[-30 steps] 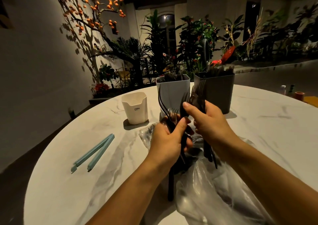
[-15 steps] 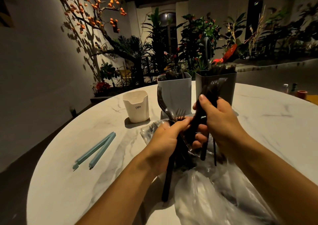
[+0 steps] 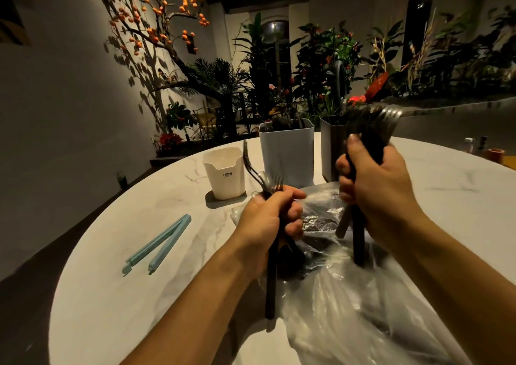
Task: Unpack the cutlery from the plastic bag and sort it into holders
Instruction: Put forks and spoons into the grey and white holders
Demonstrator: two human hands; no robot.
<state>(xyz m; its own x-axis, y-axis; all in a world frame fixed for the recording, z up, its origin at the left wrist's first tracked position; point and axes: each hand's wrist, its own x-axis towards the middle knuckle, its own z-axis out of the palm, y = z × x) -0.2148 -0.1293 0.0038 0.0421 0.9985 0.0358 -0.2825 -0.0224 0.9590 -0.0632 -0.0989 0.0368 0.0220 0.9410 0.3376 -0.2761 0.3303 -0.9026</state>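
Observation:
My right hand [image 3: 377,185] grips a bundle of dark forks [image 3: 371,130], tines up and blurred, in front of the dark grey holder [image 3: 331,146]. My left hand [image 3: 268,222] holds a second bunch of dark cutlery [image 3: 270,280], with forks and a spoon showing above the fist and long handles hanging below it. Under both hands lies the crumpled clear plastic bag [image 3: 349,308]. A light grey holder [image 3: 287,152] with cutlery in it stands behind my left hand, and a small white holder [image 3: 224,173] stands to its left.
A light blue bag clip [image 3: 159,246] lies open on the round white marble table [image 3: 139,294], left of my arms. Small bottles and an orange cup [image 3: 494,155] sit at the far right edge. Plants line the wall behind the table.
My right hand has pulled its bundle of forks away from my left hand, up and to the right toward the dark grey holder. My left hand keeps its bunch in place.

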